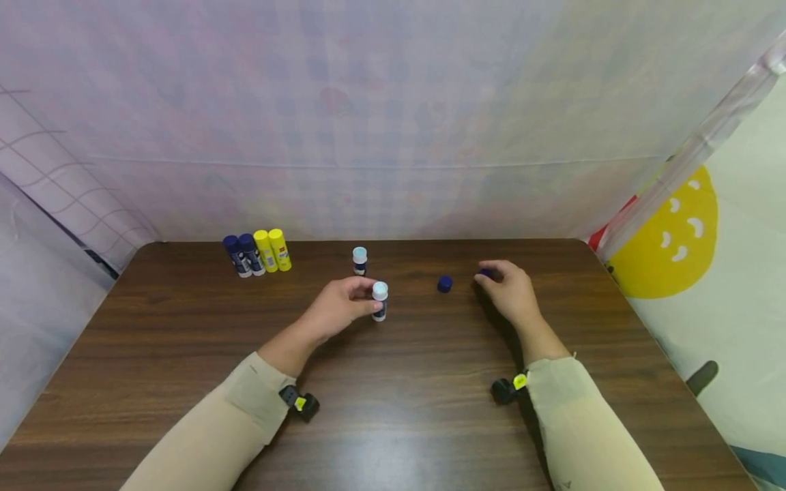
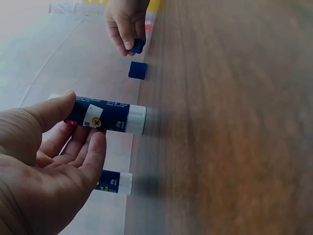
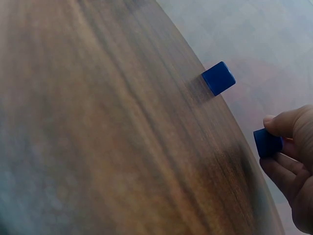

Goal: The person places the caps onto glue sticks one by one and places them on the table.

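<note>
My left hand pinches an uncapped glue stick upright between thumb and fingers; its dark blue label and white base show in the left wrist view. Behind that hand stands a second uncapped glue stick, partly hidden. Off to the right, my right hand pinches a dark blue cap by its sides. Another blue cap sits on the table, left of the right hand and apart from it.
Two blue-capped glue sticks and two yellow glue sticks stand in a row at the back left of the brown wooden table. A pale curtain hangs behind the table's far edge.
</note>
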The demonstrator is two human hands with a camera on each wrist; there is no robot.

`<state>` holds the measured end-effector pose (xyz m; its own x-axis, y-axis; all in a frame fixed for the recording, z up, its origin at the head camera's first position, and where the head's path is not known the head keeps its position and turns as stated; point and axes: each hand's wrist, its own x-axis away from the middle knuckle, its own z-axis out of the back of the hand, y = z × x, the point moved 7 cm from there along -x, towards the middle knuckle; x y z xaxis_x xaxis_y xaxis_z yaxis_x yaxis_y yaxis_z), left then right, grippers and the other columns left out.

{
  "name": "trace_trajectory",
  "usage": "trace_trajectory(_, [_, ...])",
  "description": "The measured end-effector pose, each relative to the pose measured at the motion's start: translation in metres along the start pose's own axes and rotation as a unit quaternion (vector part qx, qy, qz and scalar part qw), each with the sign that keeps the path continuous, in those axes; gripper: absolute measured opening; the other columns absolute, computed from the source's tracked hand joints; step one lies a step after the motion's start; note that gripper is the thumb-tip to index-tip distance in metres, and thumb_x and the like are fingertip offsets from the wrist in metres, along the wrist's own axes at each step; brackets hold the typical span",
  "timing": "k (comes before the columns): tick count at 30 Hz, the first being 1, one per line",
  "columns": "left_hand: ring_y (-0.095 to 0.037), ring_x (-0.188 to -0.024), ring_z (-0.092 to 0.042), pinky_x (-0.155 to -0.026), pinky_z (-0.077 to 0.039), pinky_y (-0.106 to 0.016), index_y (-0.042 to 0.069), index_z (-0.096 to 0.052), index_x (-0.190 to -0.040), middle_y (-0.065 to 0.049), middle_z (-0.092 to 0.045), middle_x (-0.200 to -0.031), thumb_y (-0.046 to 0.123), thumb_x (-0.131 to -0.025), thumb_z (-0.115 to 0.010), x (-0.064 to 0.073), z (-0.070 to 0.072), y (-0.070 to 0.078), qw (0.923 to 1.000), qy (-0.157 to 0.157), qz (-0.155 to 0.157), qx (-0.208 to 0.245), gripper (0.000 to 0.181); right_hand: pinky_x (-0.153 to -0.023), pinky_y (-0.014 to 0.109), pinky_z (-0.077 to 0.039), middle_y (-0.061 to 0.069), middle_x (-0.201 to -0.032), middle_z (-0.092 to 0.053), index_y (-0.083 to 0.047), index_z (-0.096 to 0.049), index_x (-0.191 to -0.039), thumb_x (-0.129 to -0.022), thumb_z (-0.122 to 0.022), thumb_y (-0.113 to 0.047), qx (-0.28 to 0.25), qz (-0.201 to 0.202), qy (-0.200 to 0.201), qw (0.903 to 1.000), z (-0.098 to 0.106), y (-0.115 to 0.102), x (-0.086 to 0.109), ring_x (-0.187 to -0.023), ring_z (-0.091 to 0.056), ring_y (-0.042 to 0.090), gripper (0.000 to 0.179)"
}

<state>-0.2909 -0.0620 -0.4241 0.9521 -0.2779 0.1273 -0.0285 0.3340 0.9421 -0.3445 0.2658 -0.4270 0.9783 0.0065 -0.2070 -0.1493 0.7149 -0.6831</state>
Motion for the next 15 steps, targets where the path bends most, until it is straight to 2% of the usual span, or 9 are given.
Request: trace_trajectory(15, [-0.024,-0.119,-0.068,-0.104,-0.055,-0.044,0.009,-0.068,-0.131,-0.009,-0.073,-0.127,0.018,-0.097,-0.075,0.0014,0.0015,0.0015,0.9998,0.005,-0.002,-0.021,0.036,-0.103,0.056,-0.051,0.026,-0.131,-0.067,0.003,-0.069,-0.127,-0.099,-0.071,-0.013,-0.002,-0.002,-0.002,1.0,0.0007,-0.0015,0.0008,-0.118,-0.064,0.043,0.033])
